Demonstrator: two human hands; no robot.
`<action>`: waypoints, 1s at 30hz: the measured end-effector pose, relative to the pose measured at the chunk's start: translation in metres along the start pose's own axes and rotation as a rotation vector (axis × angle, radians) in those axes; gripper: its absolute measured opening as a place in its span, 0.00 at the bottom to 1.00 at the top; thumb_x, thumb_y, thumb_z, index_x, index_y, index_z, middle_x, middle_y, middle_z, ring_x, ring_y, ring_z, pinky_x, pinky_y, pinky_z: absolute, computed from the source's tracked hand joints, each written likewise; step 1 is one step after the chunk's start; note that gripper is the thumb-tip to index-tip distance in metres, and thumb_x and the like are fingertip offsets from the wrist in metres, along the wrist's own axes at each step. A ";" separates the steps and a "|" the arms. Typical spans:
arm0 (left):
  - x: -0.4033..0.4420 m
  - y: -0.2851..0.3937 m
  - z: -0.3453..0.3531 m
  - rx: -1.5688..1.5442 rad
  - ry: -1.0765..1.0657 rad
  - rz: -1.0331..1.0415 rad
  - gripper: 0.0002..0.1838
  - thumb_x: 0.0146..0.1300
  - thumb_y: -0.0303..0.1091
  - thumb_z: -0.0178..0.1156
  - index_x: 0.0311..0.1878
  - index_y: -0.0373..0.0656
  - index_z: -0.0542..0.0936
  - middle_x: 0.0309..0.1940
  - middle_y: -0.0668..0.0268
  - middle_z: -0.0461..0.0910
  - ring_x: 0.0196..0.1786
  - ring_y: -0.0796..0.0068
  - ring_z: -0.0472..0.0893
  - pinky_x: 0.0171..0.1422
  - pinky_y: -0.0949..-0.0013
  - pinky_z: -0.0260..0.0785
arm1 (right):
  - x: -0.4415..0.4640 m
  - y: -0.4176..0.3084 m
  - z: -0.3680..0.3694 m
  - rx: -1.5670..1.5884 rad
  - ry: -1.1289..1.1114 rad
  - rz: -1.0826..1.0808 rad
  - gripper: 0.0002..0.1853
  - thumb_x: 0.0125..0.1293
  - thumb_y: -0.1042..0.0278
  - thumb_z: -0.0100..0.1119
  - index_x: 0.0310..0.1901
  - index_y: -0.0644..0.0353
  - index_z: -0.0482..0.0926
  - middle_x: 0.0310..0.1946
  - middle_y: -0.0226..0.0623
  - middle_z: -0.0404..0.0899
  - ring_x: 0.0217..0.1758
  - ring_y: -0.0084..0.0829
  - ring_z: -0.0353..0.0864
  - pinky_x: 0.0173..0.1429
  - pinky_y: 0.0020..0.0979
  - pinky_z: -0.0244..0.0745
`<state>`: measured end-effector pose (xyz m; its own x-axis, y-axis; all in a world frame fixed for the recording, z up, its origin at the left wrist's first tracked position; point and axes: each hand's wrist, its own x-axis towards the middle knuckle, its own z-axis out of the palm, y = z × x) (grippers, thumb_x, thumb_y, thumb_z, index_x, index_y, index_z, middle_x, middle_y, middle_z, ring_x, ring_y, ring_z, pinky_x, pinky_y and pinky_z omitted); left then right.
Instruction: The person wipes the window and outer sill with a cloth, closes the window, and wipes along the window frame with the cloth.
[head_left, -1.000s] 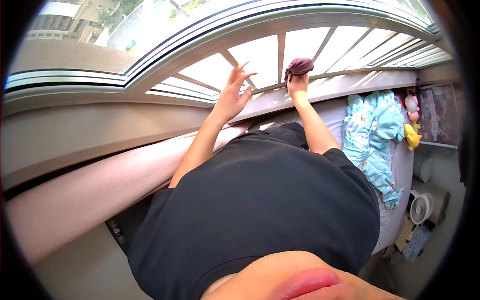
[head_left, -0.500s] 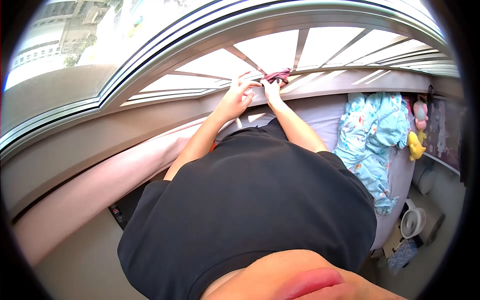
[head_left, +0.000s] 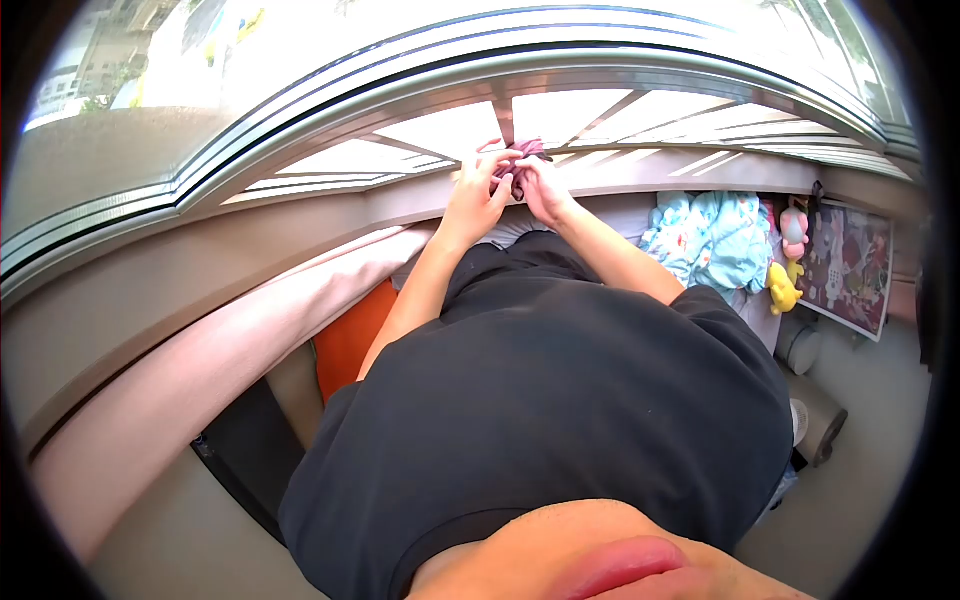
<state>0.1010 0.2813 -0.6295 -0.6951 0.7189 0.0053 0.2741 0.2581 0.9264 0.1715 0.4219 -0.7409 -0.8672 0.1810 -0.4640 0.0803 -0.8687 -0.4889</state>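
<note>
- While your right hand pinches the maroon cloth, your left hand curls at its left side, that grip unclear.
- The cloth is by the far window frame.
- Blue patterned fabric lies right.

From my right hand, viewed remotely, I have passage along the sill toward 3 o'clock, bounded by window bars from 11 to 1 and blue bedding between 3 and 4, while my left hand blocks 9 o'clock.
</note>
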 end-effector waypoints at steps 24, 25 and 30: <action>0.020 0.100 -0.015 0.222 0.189 0.870 0.17 0.52 0.12 0.60 0.37 0.47 0.87 0.63 0.56 0.71 0.63 0.58 0.72 0.57 0.60 0.77 | -0.133 -0.091 0.050 -0.081 0.203 -0.911 0.12 0.71 0.74 0.57 0.54 0.65 0.78 0.48 0.35 0.82 0.55 0.29 0.80 0.63 0.38 0.76; 0.024 0.105 -0.015 0.254 0.257 0.930 0.16 0.51 0.13 0.61 0.35 0.47 0.87 0.61 0.56 0.74 0.61 0.58 0.73 0.58 0.60 0.76 | -0.122 -0.104 0.046 -0.099 0.215 -0.956 0.10 0.72 0.75 0.56 0.52 0.65 0.78 0.45 0.34 0.82 0.50 0.27 0.81 0.55 0.34 0.78; 0.035 0.133 -0.014 0.269 0.548 0.964 0.15 0.49 0.16 0.61 0.32 0.52 0.86 0.55 0.63 0.81 0.62 0.60 0.75 0.67 0.59 0.65 | -0.078 -0.151 0.015 -0.894 0.392 -1.207 0.17 0.67 0.71 0.65 0.53 0.69 0.75 0.47 0.45 0.79 0.50 0.39 0.80 0.56 0.40 0.76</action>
<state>0.1033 0.3315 -0.5009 -0.2960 0.3316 0.8958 0.9389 -0.0714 0.3367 0.2202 0.5319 -0.6198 -0.4641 0.7752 0.4285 -0.1658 0.3992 -0.9017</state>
